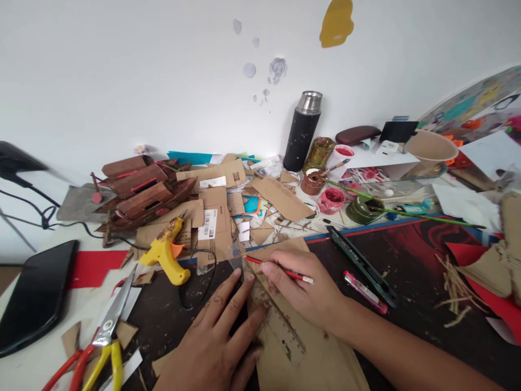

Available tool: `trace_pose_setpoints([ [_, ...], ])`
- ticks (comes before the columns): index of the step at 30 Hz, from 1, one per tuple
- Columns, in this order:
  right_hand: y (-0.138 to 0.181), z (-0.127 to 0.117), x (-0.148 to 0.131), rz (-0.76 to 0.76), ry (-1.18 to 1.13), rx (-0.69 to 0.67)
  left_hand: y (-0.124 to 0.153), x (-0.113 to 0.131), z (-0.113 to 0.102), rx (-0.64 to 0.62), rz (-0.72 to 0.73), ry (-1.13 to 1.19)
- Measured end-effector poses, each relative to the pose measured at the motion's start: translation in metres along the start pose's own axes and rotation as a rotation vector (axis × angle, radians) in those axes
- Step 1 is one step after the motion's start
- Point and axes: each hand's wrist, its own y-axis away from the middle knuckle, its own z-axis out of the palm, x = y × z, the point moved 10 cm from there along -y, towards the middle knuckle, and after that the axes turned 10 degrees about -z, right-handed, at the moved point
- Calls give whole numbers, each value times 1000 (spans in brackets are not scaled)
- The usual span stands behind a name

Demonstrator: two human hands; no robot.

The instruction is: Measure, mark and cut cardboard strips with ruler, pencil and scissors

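Observation:
My right hand (303, 282) is closed around a red pencil (280, 269), its tip down at the edge of a clear ruler (288, 331). The ruler lies slantwise on a sheet of brown cardboard (317, 353). Spread fingers of my left hand (222, 331) lie flat, fingertips pressing on the ruler and the cardboard's left side. Left of that hand rests a yellow glue gun (166, 255). Scissors (106, 326) with red and yellow handles lie at the lower left. To the right of my right hand are a green utility knife (362, 266) and a pink pen (366, 293).
Brown model boats (150, 190) stand at the back left, near cardboard scraps (215, 217). A black flask (303, 130) stands against the wall, with paint pots (331, 201) to its right. A black phone-like slab (36, 293) lies far left. The glue gun's cord (215, 271) loops near my left hand.

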Motion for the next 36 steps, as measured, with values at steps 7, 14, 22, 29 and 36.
trace_pose_setpoints([
  [7,-2,3,0,10,-7,-28,0,4,-2,13,18,-32],
  [14,0,-2,-6,-53,44,6,0,3,-1,9,20,-53],
  [22,5,-6,-17,-163,86,35,0,5,-4,63,39,-79],
  [29,9,-6,-17,-124,98,6,0,3,-2,56,27,-37],
  [36,10,-3,-17,-126,98,-23,0,4,-2,59,36,-18],
])
